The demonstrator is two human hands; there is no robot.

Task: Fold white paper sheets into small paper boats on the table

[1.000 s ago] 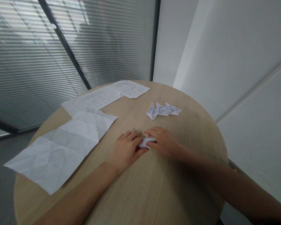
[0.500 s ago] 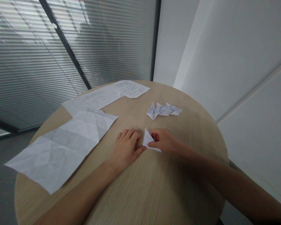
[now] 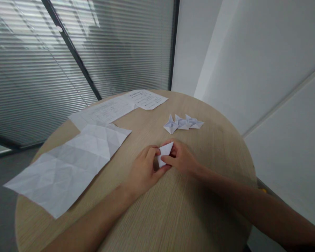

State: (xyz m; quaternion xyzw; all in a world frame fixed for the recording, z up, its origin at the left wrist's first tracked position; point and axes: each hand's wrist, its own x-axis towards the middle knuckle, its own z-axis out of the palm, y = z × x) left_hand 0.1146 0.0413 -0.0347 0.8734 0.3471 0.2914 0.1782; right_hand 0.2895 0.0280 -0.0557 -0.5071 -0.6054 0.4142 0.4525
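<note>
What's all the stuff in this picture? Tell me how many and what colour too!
Table: one, light wood, centre
Creased sheet: one, white, table's left side
Printed paper: one or two sheets (can't tell), white, table's far left
Folded shapes: three, white, in a row, far right of centre
Folded piece: one, white, near table's middle
Blinds: two sections, grey, behind left
Frame bars: several, dark, around the blinds
Wall: one, white, right
Floor: one, grey, lower left
Left hand: one, bare, folded piece's left
Right hand: one, bare, its right
</note>
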